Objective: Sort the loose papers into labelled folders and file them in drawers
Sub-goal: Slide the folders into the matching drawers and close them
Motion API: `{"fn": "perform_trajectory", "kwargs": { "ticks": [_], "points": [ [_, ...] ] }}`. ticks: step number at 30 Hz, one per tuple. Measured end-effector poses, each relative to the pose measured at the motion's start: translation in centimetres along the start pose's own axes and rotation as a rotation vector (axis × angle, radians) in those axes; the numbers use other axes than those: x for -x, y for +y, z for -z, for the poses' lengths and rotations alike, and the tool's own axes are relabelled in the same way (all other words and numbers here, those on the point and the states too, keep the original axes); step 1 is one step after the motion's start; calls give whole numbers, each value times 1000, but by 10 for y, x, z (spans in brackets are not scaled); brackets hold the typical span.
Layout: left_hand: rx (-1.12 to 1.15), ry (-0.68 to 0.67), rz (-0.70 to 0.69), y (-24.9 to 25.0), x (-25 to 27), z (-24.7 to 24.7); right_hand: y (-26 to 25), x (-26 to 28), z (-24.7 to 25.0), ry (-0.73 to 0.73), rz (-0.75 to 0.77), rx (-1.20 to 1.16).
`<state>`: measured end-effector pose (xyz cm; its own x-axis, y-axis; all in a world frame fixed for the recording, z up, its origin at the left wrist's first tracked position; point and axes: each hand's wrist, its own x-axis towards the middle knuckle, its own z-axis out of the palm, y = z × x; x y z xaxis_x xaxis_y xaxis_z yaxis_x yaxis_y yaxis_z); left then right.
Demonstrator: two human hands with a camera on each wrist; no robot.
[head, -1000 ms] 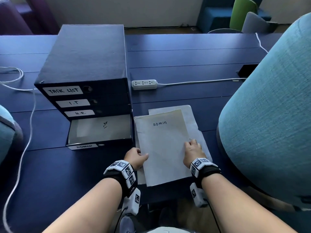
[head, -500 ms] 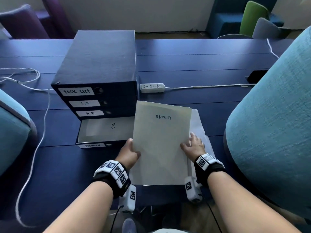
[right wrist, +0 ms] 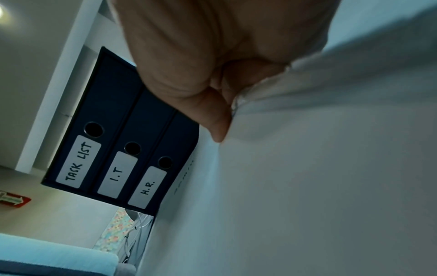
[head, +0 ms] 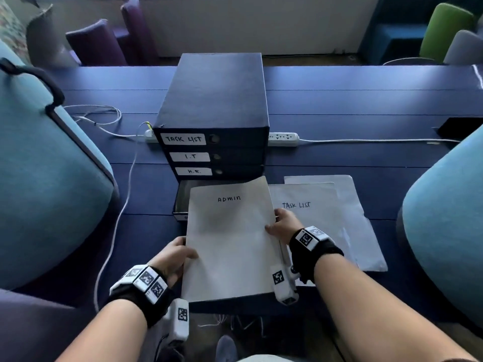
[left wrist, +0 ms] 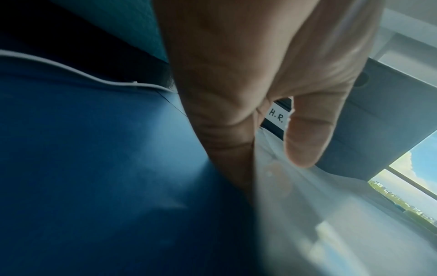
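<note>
The head camera is looking down over the bench (head: 339, 100) — both wrist cameras are peering close along each grip, sharing the drawer unit (head: 213, 100) (right wrist: 123, 119) ahead.

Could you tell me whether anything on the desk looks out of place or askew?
Nothing looks damaged or spilled. The bottom drawer stands open, while both hands hold the ADMIN folder tilted over it. The remaining folders lie slightly fanned.

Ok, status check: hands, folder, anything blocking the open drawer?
Left hand and right hand grip ADMIN folder edges. Folder held over open bottom drawer. Nothing seen blocking it.
</note>
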<state>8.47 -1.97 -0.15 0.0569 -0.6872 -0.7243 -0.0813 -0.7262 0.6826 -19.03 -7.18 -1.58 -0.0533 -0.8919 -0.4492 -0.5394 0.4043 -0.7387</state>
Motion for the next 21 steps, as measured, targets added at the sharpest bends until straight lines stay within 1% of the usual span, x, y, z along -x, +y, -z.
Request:
{"fn": "perform_trajectory", "kwargs": {
  "ticks": [1,4,9,12,14,15,17,19,21],
  "points": [
    [5,-10,10,0,1,9,-6,-3,-4,0,-11,11],
    [24,-98,13,1,9,29,-25,-8,-9,-4,-76,40],
    [36,-240,-60,15,19,53,-37,-5,-11,-44,-176,110],
    [44,-301,-88,24,22,64,-44,0,-12,-80,-218,48],
    [36,-323,-100,29,20,71,-49,1,-12,-83,-210,-21],
    [40,-313,-102,31,17,73,-51,-1,-13,-76,-189,-73],
    [38,-243,-119,35,7,78,-54,-3,-15,-66,-161,-137],
    [8,-171,-145,40,-5,78,-55,-2,-15,-81,-151,-97],
    [3,-115,-169,46,-15,70,-57,4,-12,-128,-154,-42]
  ]
}}
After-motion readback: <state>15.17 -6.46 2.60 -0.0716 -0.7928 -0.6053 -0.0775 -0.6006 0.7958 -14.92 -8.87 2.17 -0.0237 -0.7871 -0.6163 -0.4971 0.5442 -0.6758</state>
